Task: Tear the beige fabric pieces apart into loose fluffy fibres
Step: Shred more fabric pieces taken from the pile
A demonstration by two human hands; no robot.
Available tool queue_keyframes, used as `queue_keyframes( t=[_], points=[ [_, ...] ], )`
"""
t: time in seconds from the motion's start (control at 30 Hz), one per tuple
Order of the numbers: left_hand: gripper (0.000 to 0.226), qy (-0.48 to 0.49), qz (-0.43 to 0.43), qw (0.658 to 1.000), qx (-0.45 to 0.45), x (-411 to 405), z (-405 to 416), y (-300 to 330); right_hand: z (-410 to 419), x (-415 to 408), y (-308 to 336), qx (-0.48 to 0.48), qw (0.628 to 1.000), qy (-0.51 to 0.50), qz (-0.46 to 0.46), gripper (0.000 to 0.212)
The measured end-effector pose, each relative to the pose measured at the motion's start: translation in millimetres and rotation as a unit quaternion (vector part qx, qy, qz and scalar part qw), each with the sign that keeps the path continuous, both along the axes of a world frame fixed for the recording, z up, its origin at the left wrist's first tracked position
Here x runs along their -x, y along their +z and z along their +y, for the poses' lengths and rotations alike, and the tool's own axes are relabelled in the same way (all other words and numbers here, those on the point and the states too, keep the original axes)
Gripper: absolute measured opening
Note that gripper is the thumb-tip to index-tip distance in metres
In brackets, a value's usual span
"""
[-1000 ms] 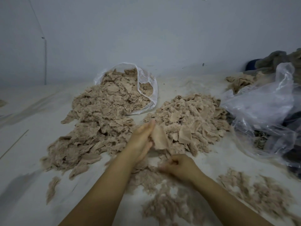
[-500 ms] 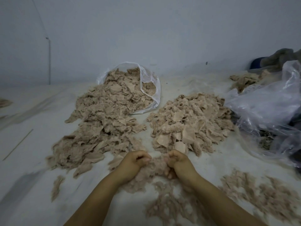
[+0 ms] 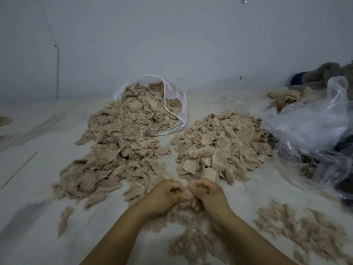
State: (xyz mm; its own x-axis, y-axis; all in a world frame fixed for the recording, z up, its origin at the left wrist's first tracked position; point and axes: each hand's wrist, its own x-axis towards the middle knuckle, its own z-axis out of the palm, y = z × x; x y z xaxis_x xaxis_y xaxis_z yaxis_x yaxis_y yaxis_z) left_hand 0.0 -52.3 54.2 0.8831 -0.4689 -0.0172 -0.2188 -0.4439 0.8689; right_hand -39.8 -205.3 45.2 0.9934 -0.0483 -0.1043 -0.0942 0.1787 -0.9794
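My left hand and my right hand meet knuckle to knuckle low in the middle, fingers curled, both pinching one small beige fabric piece that is mostly hidden between them. Loose fluffy fibres lie under and in front of my wrists. A heap of beige fabric pieces sits just beyond my hands, right of centre. A larger heap spreads to the left, spilling from a clear plastic bag.
A second patch of torn fibres lies at the lower right. A crumpled clear plastic bag fills the right side, with dark cloth behind it. The pale work surface meets a grey wall at the back.
A second ago my left hand held a flat piece up and my right hand was low; both hands have come together over the fibres and now pinch one piece between them.
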Motion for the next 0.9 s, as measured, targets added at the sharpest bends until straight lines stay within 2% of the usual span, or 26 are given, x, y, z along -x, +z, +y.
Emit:
queue_keyframes(
  t=[0.13,0.2,0.27,0.37,0.4,0.47,0.53,0.63,0.67,0.73,0.77,0.83,0.9],
  points=[
    [0.024,0.013,0.015,0.998,-0.058,1.6,12.5,1.7,-6.9,-3.1,-0.1,-0.051,0.992,-0.11,-0.019,0.004],
    [0.022,0.039,0.007,0.997,-0.064,1.7,21.6,-0.1,-12.2,-4.2,1.1,-0.038,0.994,-0.1,-0.028,0.002],
    [0.018,0.056,0.019,0.998,0.003,4.1,22.2,3.0,-13.1,-2.8,-0.7,0.034,0.996,-0.053,-0.068,0.009],
    [0.038,0.081,0.16,0.974,0.142,4.8,11.1,11.1,-10.4,3.2,-2.6,0.236,0.953,-0.012,-0.191,0.034],
    [0.036,0.078,0.202,0.961,0.17,5.2,7.8,13.4,-9.8,5.3,-3.9,0.268,0.94,0.002,-0.211,0.036],
    [0.029,0.078,0.189,0.965,0.166,4.8,7.5,12.4,-11.8,7.8,-6.6,0.29,0.931,0.02,-0.22,0.036],
    [0.027,0.097,0.152,0.971,0.159,2.7,9.2,9.8,-13.1,7.3,-9.9,0.247,0.952,-0.003,-0.182,0.037],
    [0.021,0.089,0.131,0.974,0.161,1.7,9.3,7.0,-11.7,4.6,-6.2,0.032,0.997,-0.013,-0.071,0.007],
    [0.017,0.082,0.128,0.976,0.157,3.0,7.7,8.9,-11.0,3.3,-4.1,-0.006,0.999,0.002,-0.037,0.008],
    [0.006,0.067,0.126,0.978,0.152,3.6,4.6,9.6,-8.7,1.7,-2.7,-0.004,0.999,0.039,0.009,0.02],
    [0.007,0.062,0.125,0.979,0.149,3.9,3.1,10.3,-6.1,1.7,-1.0,-0.001,0.999,0.044,0.013,0.016],
    [0.018,0.07,0.146,0.975,0.153,4.6,0.8,14.1,-3.8,2.2,0.1,0.006,0.999,0.03,0.008,0.006],
    [0.025,0.108,0.166,0.965,0.171,4.7,0.2,16.6,-5.0,1.8,-0.7,0.021,1.0,0.013,0.0,0.011]
  ],
)
